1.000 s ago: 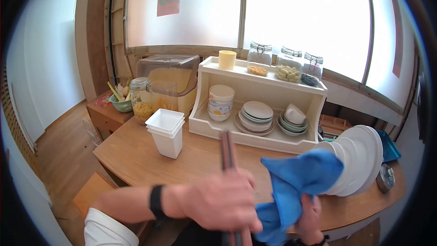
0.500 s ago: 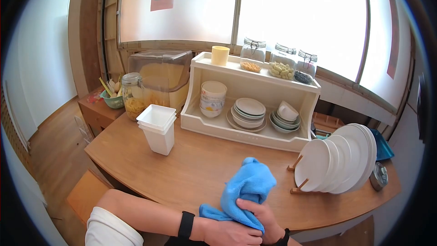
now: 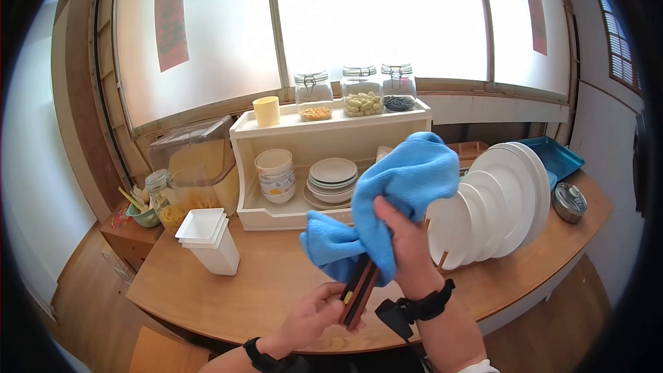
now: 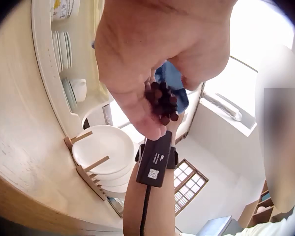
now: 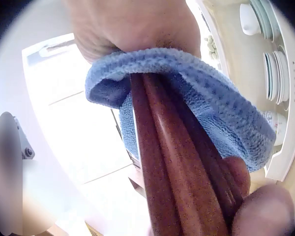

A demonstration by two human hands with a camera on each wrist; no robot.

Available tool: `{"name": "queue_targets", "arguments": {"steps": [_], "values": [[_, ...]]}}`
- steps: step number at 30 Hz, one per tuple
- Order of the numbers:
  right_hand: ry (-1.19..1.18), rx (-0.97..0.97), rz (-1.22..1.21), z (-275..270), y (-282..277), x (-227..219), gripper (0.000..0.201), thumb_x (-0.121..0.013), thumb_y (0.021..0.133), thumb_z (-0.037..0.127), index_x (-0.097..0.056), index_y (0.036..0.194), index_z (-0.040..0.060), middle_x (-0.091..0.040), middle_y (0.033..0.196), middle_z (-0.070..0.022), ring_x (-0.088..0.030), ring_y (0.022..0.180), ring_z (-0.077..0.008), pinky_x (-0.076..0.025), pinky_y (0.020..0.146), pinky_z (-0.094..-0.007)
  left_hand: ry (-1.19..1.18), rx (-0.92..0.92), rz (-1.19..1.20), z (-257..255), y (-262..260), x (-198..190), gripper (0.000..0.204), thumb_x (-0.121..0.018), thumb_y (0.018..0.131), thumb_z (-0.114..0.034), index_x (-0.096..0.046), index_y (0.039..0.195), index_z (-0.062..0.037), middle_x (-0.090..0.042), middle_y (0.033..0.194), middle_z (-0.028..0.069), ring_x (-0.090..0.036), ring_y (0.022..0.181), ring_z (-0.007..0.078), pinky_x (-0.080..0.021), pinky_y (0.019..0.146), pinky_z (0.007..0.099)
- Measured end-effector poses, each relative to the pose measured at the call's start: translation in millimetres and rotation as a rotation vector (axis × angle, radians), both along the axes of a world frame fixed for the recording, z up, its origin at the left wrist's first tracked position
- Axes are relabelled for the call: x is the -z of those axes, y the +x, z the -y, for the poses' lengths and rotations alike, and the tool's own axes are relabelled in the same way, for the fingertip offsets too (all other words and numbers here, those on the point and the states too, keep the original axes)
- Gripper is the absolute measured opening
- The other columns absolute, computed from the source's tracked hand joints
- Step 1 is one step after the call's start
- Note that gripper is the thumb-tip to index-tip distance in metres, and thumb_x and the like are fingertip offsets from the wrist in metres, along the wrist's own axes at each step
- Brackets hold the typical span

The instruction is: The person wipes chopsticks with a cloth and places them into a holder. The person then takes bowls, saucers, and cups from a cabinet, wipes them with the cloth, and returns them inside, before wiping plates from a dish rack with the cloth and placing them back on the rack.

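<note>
A bundle of reddish-brown chopsticks (image 3: 360, 291) slants up over the table. My left hand (image 3: 311, 314) holds its lower part, and the stick ends show between thumb and fingers in the left wrist view. Round the upper part is a blue cloth (image 3: 407, 169), which my right hand (image 3: 411, 249) grips with the thumb lying across it. In the right wrist view the chopsticks (image 5: 172, 162) run into the folds of the cloth (image 5: 221, 98), where their upper ends are hidden. One loose fold of the cloth hangs to the left, above my left hand.
White plates (image 3: 507, 193) stand in a wooden rack at the right, close to my right hand. Behind the cloth is a white shelf (image 3: 331, 128) with bowls, plates and glass jars. Stacked white containers (image 3: 215, 252) stand at the left, and a round tin (image 3: 570, 204) at the far right.
The cloth and chopsticks, apart at first, have come together, with the cloth now round the upper part. Both hands rose from the table's front edge. The head view turned right.
</note>
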State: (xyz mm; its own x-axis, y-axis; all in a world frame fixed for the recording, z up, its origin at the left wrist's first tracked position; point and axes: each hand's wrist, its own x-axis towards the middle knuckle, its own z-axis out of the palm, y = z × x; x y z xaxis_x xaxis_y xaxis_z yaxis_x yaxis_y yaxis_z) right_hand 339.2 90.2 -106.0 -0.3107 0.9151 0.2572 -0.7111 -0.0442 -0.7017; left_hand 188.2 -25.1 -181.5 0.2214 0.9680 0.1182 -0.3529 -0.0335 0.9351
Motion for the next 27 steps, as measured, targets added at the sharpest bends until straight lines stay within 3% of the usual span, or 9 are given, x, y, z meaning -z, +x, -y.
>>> {"name": "queue_targets", "arguments": {"steps": [5,7,11,13,15,19,21,23,27], "values": [[0.143,0.026,0.043,13,-26,14,0.032,-0.071,0.090,0.021,-0.060,0.115,0.0049,-0.061,0.103,-0.0007,-0.056,0.093,-0.0095,-0.048,0.082,-0.0274,-0.159,0.375,-0.147,-19,-6,-7,0.024,-0.061,0.094,-0.020,-0.051,0.105,-0.0014,-0.061,0.081,0.0097,-0.060,0.066,0.0190,-0.049,0.062,0.0333],[0.223,0.041,0.136,1,-26,24,0.038,-0.067,0.092,0.031,-0.059,0.115,0.0021,-0.061,0.106,-0.0030,-0.056,0.095,-0.0108,-0.047,0.083,-0.0288,-0.054,0.129,-0.286,-19,-5,-14,0.016,-0.061,0.093,-0.017,-0.051,0.097,-0.0054,-0.060,0.073,0.0055,-0.058,0.057,0.0112,-0.040,0.049,0.0255],[0.641,0.228,0.690,16,-41,52,0.043,-0.062,0.093,0.039,-0.061,0.116,0.0015,-0.061,0.121,-0.0136,-0.059,0.111,-0.0239,-0.046,0.094,-0.0363,-0.072,-0.122,-0.294,-43,-10,4,0.021,-0.064,0.089,-0.014,-0.053,0.103,-0.0037,-0.063,0.078,0.0080,-0.063,0.065,0.0181,-0.046,0.055,0.0307],[0.965,0.235,0.788,21,-42,68,0.044,-0.066,0.091,0.034,-0.059,0.120,0.0028,-0.061,0.123,-0.0149,-0.058,0.114,-0.0251,-0.044,0.097,-0.0379,0.718,-0.538,-0.766,-49,-11,14,0.030,-0.067,0.085,-0.012,-0.055,0.112,-0.0024,-0.067,0.091,0.0109,-0.065,0.081,0.0262,-0.050,0.069,0.0374],[0.857,0.234,0.665,14,-47,68,0.043,-0.068,0.090,0.030,-0.058,0.122,0.0027,-0.061,0.122,-0.0144,-0.059,0.113,-0.0246,-0.046,0.096,-0.0377,0.587,-0.573,-0.708,-36,-1,15,0.037,-0.066,0.084,-0.011,-0.055,0.118,-0.0033,-0.066,0.111,0.0132,-0.062,0.099,0.0309,-0.049,0.082,0.0401],[0.322,0.111,0.542,-20,-49,18,0.040,-0.068,0.090,0.017,-0.055,0.125,0.0028,-0.064,0.116,-0.0116,-0.061,0.107,-0.0228,-0.050,0.090,-0.0356,0.368,-0.549,-0.796,-25,23,11,0.030,-0.066,0.086,-0.012,-0.051,0.110,-0.0007,-0.060,0.087,0.0097,-0.061,0.081,0.0273,-0.049,0.071,0.0391],[0.098,-0.031,0.158,-23,-46,-6,0.046,-0.072,0.087,0.020,-0.055,0.127,0.0052,-0.065,0.114,-0.0096,-0.063,0.103,-0.0240,-0.050,0.091,-0.0363,0.239,-0.543,-0.725,-14,28,-3,0.027,-0.065,0.087,-0.013,-0.049,0.106,-0.0009,-0.056,0.075,0.0073,-0.060,0.069,0.0244,-0.048,0.064,0.0373],[0.007,-0.114,0.064,-22,-35,-4,0.044,-0.072,0.088,0.020,-0.055,0.126,0.0058,-0.064,0.114,-0.0085,-0.062,0.103,-0.0216,-0.050,0.089,-0.0350,-0.235,-0.062,-0.359,2,19,-28,0.021,-0.066,0.088,-0.012,-0.047,0.093,-0.0048,-0.050,0.066,0.0049,-0.052,0.057,0.0127,-0.043,0.056,0.0297],[0.186,-0.063,0.133,13,-46,48,0.035,-0.070,0.089,0.019,-0.058,0.119,0.0045,-0.064,0.109,-0.0076,-0.063,0.096,-0.0168,-0.054,0.080,-0.0338,-0.238,0.082,-0.205,4,-9,-12,0.018,-0.063,0.091,-0.014,-0.046,0.094,-0.0073,-0.046,0.062,0.0009,-0.044,0.044,0.0096,-0.036,0.047,0.0262]]}}
